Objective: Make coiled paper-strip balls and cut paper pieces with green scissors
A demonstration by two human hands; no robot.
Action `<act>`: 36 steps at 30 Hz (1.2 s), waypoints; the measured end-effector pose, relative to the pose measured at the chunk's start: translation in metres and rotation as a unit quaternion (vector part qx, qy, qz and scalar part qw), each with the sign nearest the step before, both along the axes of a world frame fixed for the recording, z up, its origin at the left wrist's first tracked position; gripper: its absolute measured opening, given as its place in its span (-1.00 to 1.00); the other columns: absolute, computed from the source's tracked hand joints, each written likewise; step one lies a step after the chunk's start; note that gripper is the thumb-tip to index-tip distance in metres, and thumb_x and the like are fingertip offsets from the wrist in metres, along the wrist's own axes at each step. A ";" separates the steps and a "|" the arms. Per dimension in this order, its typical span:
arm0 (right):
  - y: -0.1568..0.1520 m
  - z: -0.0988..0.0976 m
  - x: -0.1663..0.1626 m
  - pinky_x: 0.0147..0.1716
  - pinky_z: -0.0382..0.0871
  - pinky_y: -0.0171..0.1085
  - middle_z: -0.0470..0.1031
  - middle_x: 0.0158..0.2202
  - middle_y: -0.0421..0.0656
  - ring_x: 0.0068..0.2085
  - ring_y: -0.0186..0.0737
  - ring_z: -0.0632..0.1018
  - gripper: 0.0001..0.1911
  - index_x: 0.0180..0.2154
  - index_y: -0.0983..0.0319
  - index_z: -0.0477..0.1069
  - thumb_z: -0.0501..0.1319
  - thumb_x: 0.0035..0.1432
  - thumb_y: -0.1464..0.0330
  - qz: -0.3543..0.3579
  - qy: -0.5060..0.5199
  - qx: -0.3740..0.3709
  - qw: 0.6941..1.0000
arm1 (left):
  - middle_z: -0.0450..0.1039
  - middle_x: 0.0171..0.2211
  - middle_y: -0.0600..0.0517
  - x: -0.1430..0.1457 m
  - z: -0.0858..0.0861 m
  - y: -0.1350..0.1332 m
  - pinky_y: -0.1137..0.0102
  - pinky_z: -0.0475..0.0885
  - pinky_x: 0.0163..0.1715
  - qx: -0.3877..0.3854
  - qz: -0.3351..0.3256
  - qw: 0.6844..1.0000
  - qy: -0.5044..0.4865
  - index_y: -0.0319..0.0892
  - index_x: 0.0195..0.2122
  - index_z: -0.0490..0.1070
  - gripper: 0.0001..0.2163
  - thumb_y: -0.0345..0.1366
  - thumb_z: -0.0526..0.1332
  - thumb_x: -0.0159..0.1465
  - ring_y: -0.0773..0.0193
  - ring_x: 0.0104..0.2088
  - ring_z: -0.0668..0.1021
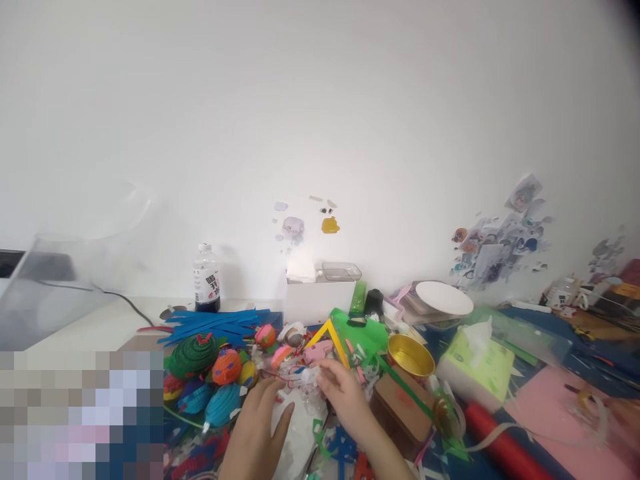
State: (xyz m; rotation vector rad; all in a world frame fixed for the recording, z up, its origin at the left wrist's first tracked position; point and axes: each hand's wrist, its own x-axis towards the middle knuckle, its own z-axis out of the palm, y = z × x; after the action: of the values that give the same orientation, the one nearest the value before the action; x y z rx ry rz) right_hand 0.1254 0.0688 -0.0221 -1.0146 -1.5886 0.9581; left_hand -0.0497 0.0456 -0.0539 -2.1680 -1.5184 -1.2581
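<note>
Both my hands are low in the middle of a cluttered craft table. My left hand (257,427) lies on a crumpled clear plastic bag (297,427), fingers bent over its top. My right hand (345,397) pinches the same clear plastic near a small white and pink piece (310,375). Just left of my hands sits a heap of woven paper lanterns (213,380) in green, orange and blue. A yellow paper triangle (331,337) stands behind my right hand.
Blue paper strips (220,323) and a dark drink bottle (207,280) stand at the back left. A white box (320,297), gold bowl (411,355), brown box (403,410), tissue pack (477,363), red roll (503,447) and pink sheet (560,413) crowd the right. A white wall with stickers (495,250) runs behind.
</note>
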 end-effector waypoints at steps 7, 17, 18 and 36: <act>-0.004 -0.008 -0.002 -0.24 0.31 -0.24 0.40 -0.27 -0.13 -0.25 -0.18 0.44 -0.64 -0.12 0.18 0.42 0.23 0.03 0.19 0.070 0.004 0.003 0.998 | 0.44 -0.30 -0.07 -0.006 0.007 0.007 0.29 0.47 -0.36 0.070 -0.039 0.997 0.002 -0.14 -0.30 0.38 -0.84 -0.21 0.07 0.21 0.13 -0.28 0.53; -0.005 0.001 -0.009 -0.11 0.25 -0.23 0.40 -0.23 -0.14 -0.14 -0.17 0.42 -0.78 -0.24 0.20 0.42 0.28 -0.02 0.44 0.024 -0.106 0.158 0.981 | 0.52 -0.36 -0.07 0.001 0.006 0.003 0.40 0.49 -0.37 -0.077 -0.110 0.988 -0.070 -0.16 -0.26 0.31 -0.80 -0.20 -0.02 0.26 0.21 -0.35 0.58; -0.005 0.000 -0.009 -0.10 0.25 -0.23 0.42 -0.21 -0.14 -0.14 -0.17 0.42 -0.77 -0.24 0.20 0.41 0.28 -0.02 0.45 0.024 -0.122 0.175 0.977 | 0.52 -0.33 -0.07 0.001 0.005 0.002 0.42 0.49 -0.37 -0.094 -0.114 0.987 -0.068 -0.16 -0.22 0.31 -0.79 -0.19 -0.01 0.26 0.22 -0.34 0.58; 0.004 -0.016 -0.014 -0.44 0.21 -0.32 0.41 -0.45 -0.19 -0.38 -0.26 0.32 -0.87 -0.44 0.27 0.36 0.09 0.15 0.47 -0.067 -0.459 0.387 0.797 | 0.52 -0.52 -0.06 -0.005 0.014 0.005 0.39 0.38 -0.52 -0.028 -0.033 0.986 0.161 -0.18 -0.42 0.38 -0.63 -0.09 -0.11 0.27 0.15 -0.49 0.57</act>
State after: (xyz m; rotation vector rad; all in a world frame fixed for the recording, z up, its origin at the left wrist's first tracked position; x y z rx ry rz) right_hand 0.1111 0.0729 -0.0385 -0.9872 -2.3389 -0.4372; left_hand -0.0544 0.0510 -0.0396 -2.3355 -1.3734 -0.8356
